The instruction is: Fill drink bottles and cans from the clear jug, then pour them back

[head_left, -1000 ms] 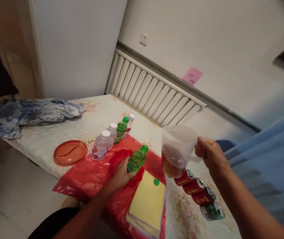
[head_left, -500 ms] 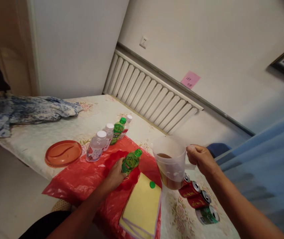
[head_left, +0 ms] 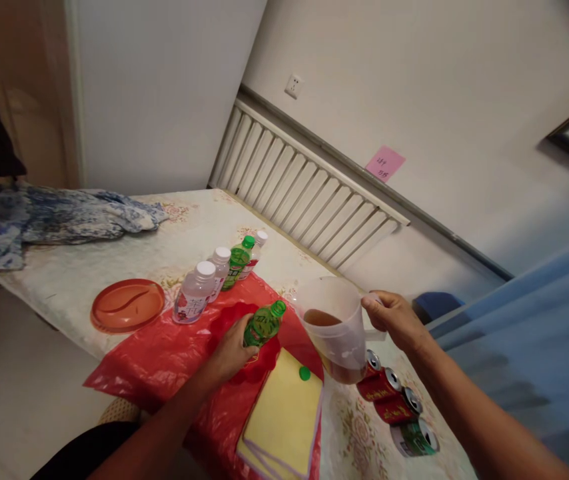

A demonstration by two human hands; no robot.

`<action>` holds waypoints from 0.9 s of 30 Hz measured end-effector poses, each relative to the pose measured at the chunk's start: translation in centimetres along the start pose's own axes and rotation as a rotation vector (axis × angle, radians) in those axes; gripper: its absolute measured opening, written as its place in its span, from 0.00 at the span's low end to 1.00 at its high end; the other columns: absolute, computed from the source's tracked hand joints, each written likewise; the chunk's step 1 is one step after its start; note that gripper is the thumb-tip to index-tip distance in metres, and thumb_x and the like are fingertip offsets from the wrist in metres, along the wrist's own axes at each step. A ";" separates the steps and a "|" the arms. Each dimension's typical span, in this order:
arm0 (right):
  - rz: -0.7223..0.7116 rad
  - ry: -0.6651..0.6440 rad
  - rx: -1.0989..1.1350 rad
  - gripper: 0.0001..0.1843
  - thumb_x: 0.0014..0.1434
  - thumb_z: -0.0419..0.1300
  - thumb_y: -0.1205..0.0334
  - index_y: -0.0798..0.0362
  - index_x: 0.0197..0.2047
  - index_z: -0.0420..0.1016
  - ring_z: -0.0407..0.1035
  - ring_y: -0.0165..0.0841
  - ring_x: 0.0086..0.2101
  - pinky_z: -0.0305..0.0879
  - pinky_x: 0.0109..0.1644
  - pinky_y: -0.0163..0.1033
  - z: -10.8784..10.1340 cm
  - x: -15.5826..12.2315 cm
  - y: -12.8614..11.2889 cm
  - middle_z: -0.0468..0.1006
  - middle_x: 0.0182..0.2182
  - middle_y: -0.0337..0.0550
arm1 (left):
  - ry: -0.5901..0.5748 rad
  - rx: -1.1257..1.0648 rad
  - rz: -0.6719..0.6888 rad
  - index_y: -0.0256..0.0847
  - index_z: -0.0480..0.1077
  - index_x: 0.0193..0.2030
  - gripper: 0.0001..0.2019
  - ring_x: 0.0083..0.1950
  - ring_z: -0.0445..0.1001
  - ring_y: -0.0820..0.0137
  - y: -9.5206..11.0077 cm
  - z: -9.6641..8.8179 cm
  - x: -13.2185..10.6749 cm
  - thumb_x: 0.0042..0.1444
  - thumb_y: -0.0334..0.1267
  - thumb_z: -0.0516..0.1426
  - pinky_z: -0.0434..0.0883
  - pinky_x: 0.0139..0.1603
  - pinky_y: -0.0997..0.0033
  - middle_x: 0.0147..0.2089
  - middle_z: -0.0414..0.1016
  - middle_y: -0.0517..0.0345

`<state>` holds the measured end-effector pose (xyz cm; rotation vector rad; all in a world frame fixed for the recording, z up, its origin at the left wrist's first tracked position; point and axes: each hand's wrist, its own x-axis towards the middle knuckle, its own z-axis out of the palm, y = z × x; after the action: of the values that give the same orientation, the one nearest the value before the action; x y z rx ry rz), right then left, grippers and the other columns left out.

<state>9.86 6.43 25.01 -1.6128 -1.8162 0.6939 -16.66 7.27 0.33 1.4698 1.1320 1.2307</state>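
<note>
My left hand (head_left: 232, 350) is wrapped round a green plastic bottle (head_left: 266, 323). The bottle has no cap on and leans to the right, above a red scalloped dish (head_left: 220, 321) on a red plastic sheet (head_left: 164, 357). By its handle, my right hand (head_left: 395, 319) grips a translucent measuring jug (head_left: 337, 333) holding brown liquid. The jug is tilted left, its rim toward the bottle's mouth but apart from it. A loose green cap (head_left: 305, 373) lies on a folded yellow cloth (head_left: 284, 413) below the bottle.
Behind the sheet stand two white-capped bottles (head_left: 194, 293), a green bottle (head_left: 238, 261) and another white-capped bottle (head_left: 257, 253). An orange-red lid (head_left: 127, 305) lies to the left. Several drink cans (head_left: 398, 405) line up right of the jug. A radiator (head_left: 304, 180) backs the table.
The jug in my right hand has moved slightly left and tilted further toward the green bottle. My left hand still holds the bottle in nearly the same place.
</note>
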 end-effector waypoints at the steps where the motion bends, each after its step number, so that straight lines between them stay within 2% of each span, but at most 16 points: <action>1: -0.007 -0.006 -0.020 0.27 0.49 0.62 0.38 0.51 0.20 0.59 0.45 0.24 0.17 0.42 0.21 0.32 0.0 0.1 -0.1 0.54 0.13 0.30 | -0.006 -0.002 0.008 0.42 0.61 0.59 0.33 0.56 0.71 0.61 0.0 0.0 0.0 0.42 0.27 0.57 0.67 0.57 0.60 0.55 0.72 0.52; 12: -0.046 -0.072 -0.090 0.26 0.51 0.62 0.39 0.52 0.20 0.61 0.46 0.24 0.18 0.42 0.21 0.32 0.2 0.8 -1.0 0.54 0.14 0.30 | -0.012 -0.025 0.002 0.41 0.61 0.59 0.33 0.54 0.72 0.62 0.4 -0.1 -0.1 0.42 0.26 0.56 0.68 0.54 0.63 0.55 0.72 0.52; 27: -0.029 -0.111 -0.118 0.27 0.50 0.62 0.39 0.52 0.20 0.60 0.45 0.23 0.18 0.40 0.21 0.32 0.5 1.1 -2.8 0.52 0.15 0.30 | -0.017 -0.007 0.015 0.40 0.61 0.59 0.33 0.56 0.70 0.61 0.6 -0.3 -0.3 0.42 0.26 0.56 0.67 0.56 0.62 0.56 0.71 0.51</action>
<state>7.53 7.18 26.84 -1.6490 -1.9898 0.6862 -16.89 6.90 0.88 1.4834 1.1061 1.2297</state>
